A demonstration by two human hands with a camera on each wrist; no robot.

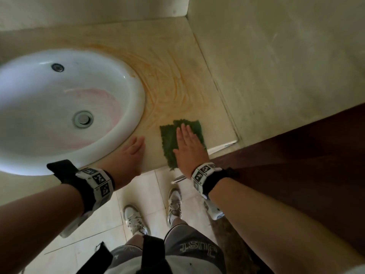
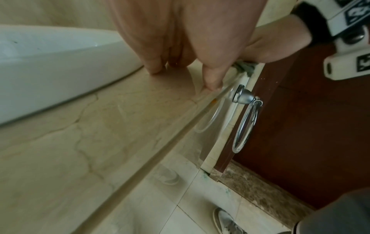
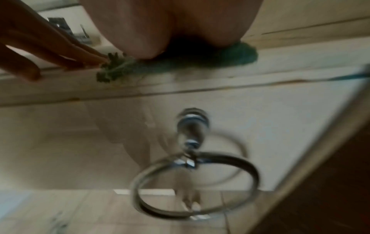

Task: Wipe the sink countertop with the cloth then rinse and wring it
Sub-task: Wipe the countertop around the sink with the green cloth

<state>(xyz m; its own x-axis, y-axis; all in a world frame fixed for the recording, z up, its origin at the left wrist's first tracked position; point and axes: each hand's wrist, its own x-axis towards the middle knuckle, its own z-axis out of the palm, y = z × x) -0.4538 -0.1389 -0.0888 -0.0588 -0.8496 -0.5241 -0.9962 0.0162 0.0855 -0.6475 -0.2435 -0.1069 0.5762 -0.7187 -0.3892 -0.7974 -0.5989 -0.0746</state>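
Note:
A green cloth (image 1: 167,139) lies flat on the beige countertop (image 1: 171,56), near its front edge and right of the white sink (image 1: 49,107). My right hand (image 1: 187,143) presses on the cloth with straight, spread fingers; in the right wrist view the palm covers the cloth (image 3: 240,52). My left hand (image 1: 132,151) rests with straight fingers on the counter between the sink rim and the cloth, its fingertips (image 2: 156,69) touching the stone. Orange-brown smear marks (image 1: 167,76) curve across the counter right of the sink.
A chrome towel ring (image 2: 246,120) hangs on the counter's front face below the cloth. A dark wooden door (image 1: 306,165) stands at the right. A tiled wall (image 1: 276,56) closes the counter's right side. My legs and shoes (image 1: 134,220) are on the tiled floor.

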